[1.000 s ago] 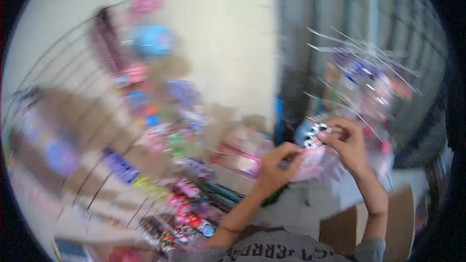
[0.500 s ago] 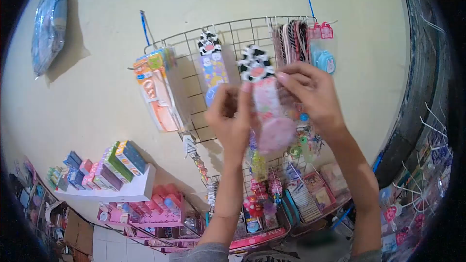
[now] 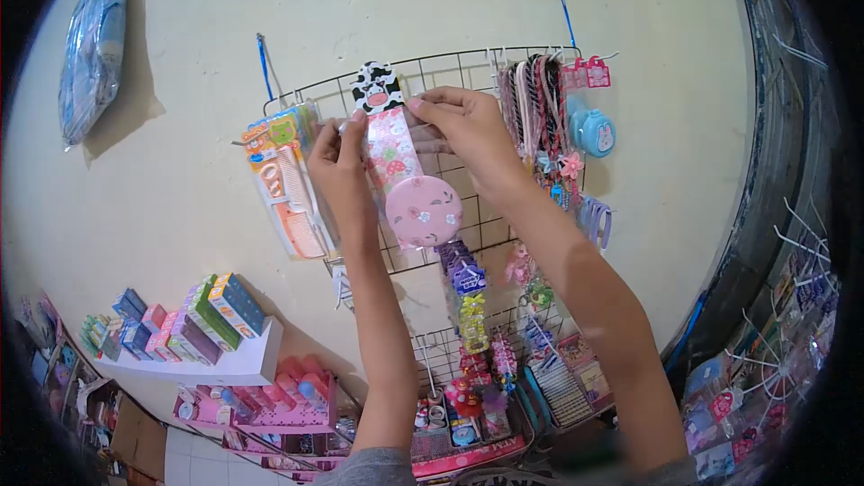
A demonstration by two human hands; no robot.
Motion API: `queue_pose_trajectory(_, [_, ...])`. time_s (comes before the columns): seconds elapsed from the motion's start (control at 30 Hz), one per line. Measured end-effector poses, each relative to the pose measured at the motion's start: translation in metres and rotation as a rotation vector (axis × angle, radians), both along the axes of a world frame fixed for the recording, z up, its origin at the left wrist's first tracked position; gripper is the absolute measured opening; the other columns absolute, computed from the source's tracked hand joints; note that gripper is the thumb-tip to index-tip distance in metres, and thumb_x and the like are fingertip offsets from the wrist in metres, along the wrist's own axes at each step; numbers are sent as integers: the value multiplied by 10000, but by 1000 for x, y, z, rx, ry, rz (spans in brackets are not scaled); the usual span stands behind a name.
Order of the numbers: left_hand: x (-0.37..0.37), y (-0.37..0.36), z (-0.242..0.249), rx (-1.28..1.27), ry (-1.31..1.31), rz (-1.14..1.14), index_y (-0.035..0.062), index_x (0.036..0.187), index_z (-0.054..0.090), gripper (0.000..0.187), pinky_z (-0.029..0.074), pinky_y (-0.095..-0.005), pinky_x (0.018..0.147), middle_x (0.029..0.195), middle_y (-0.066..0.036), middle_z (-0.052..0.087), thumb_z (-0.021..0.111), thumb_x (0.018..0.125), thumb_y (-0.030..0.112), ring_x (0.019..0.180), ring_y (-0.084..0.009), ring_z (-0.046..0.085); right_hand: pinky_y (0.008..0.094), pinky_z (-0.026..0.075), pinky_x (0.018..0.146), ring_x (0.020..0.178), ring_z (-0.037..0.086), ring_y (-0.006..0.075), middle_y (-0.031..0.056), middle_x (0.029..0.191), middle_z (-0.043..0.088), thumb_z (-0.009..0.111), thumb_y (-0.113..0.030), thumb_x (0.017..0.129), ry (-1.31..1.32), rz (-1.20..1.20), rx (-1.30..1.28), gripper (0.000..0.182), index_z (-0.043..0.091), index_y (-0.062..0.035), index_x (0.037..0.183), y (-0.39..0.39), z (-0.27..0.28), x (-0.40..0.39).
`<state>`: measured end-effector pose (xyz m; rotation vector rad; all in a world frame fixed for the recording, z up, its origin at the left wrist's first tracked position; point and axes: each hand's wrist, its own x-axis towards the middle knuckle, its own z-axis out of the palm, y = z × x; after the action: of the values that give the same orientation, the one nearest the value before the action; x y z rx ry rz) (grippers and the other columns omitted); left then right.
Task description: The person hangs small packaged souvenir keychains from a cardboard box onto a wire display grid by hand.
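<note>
A clear plastic pack point(image 3: 389, 139) hangs upright in front of the wire grid, topped by a cow-face card point(image 3: 376, 90). It holds a pink patterned strip and a round pink disc point(image 3: 424, 211) at the bottom, like a mirror. At its left upper edge, my left hand point(image 3: 342, 148) pinches it between thumb and fingers. My right hand point(image 3: 463, 130) grips the right upper edge just below the card. The card's top overlaps the grid's upper bar, and the pack covers whatever hangs behind it.
Orange comb packs point(image 3: 290, 184) hang at the left of the wire grid point(image 3: 477, 216). Cords point(image 3: 540, 103) and a light-blue round case point(image 3: 594, 132) hang at its right. Below are a white shelf point(image 3: 216, 360) with small boxes, pink trays point(image 3: 256, 409) and trinkets. Wire hooks point(image 3: 774, 369) jut out at right.
Both hands have carried the pink pack left and up, from the grid's middle to where a purple-and-blue pack was visible. That other pack is now hidden behind it.
</note>
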<state>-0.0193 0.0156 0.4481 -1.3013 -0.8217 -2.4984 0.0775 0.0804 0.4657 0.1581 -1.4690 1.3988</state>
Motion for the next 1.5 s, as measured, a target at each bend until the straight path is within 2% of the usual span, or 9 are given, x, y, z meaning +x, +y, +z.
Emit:
queue_pose_trajectory(0.57, [-15, -4, 4, -92, 24, 59, 22, 542, 468, 206, 189, -201, 374, 444, 40, 345, 532, 702, 133, 409, -28, 270, 225, 427, 490, 555, 542, 137, 101, 651, 565, 546, -77, 682, -80, -83, -67, 146, 547, 54, 746, -13, -8, -8])
queue_pose_trajectory(0.83, [-29, 16, -18, -180, 213, 732, -17, 861, 455, 348, 374, -335, 609, 790, -153, 472, 585, 649, 228, 700, -256, 469, 291, 448, 656, 727, 560, 216, 131, 822, 558, 544, -207, 707, -613, -1004, 727, 301, 501, 1, 921, -64, -70, 112])
queue_pose_trajectory(0.9, [-22, 13, -35, -102, 311, 1563, -58, 956, 402, 515, 327, -360, 800, 926, -199, 442, 554, 661, 336, 907, -313, 420, 285, 448, 649, 728, 559, 202, 123, 822, 559, 538, -199, 712, -741, -967, 610, 285, 504, -4, 917, -101, -95, 178])
queue_pose_trajectory(0.97, [-26, 50, -66, 315, 105, 1248, -61, 1000, 355, 553, 334, -360, 788, 937, -173, 423, 518, 708, 379, 881, -277, 407, 279, 448, 642, 729, 558, 189, 115, 822, 560, 532, -191, 717, -865, -956, 418, 268, 508, -9, 913, -156, -119, 244])
queue_pose_trajectory(1.0, [27, 39, -85, 242, 16, 520, -71, 1004, 347, 554, 337, -364, 772, 873, -140, 430, 503, 728, 383, 813, -262, 419, 275, 448, 639, 737, 553, 173, 113, 828, 557, 533, -182, 721, -986, -939, 301, 251, 513, -13, 906, -183, -125, 273])
queue_pose_trajectory(1.2, [325, -86, -193, -84, 677, 84, -33, 1102, 238, 484, 372, -367, 770, 1068, -155, 352, 522, 720, 55, 890, -250, 438, 264, 443, 644, 709, 556, 147, 85, 775, 573, 542, -167, 726, -1091, -1400, -279, 219, 538, -1, 868, -340, -182, 368])
queue_pose_trajectory(1.23, [362, -149, -158, 207, 482, -852, -29, 1076, 231, 499, 393, -309, 711, 1081, -141, 334, 527, 674, -34, 837, -206, 453, 264, 443, 644, 709, 556, 147, 85, 775, 573, 542, -167, 726, -1107, -1463, -342, 219, 538, -1, 868, -370, -185, 375])
queue_pose_trajectory(1.33, [429, -230, -170, 2, 381, -1674, -9, 834, 459, 189, 374, -258, 655, 893, -100, 433, 529, 661, 24, 715, -195, 457, 306, 438, 652, 712, 567, 211, 105, 767, 588, 550, -225, 693, -1292, -1636, -611, 233, 569, -27, 814, -452, -205, 389])
queue_pose_trajectory(1.5, [540, -335, -213, -23, 1380, -1745, 21, 862, 488, 212, 389, -362, 697, 897, -186, 484, 465, 667, 98, 827, -306, 481, 306, 432, 668, 731, 559, 235, 122, 811, 576, 548, -217, 697, -1393, -1642, -916, 259, 555, -11, 854, -536, -261, 406])
